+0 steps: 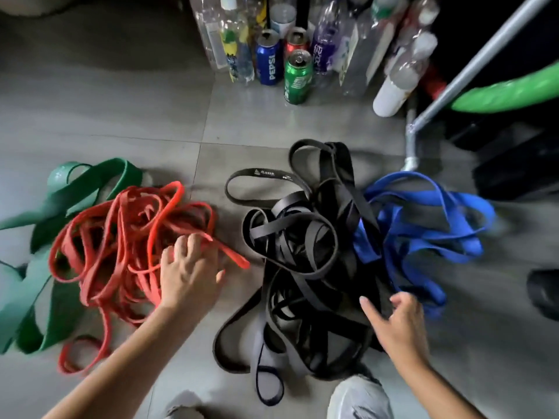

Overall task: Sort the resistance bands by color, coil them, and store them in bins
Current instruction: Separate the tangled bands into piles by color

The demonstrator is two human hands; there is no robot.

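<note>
Fingers (184, 241) of the left hand (189, 267) lie spread and slack on the red bands (121, 231), thumb out to the side. They touch the heap, and no strand shows caught between them. Beyond that heap, and partly under it on the left, lie the green bands (60, 207), wide and flat. The right hand (399, 325) hovers at the near edge of the black bands (302, 252), forefinger straight and the other fingers loosely bent, and it grips nothing as far as the blur lets one tell. Just past it the blue bands (423, 222) lie against the black ones and overlap them where the two heaps meet. All four heaps sit on the floor (151, 101), with bottles (236, 40) and cans (298, 77) standing well behind them. By my reading the sorting is nearly done. Each colour has its own heap, though red runs over green and black over blue, and one thin dark loop at the near end of the black heap may be a different colour. The coiling has not begun, since every heap is a loose tangle. No bin can be made out, and the dark shapes at the right edge are too blurred to name, so storing is also left to do.
</note>
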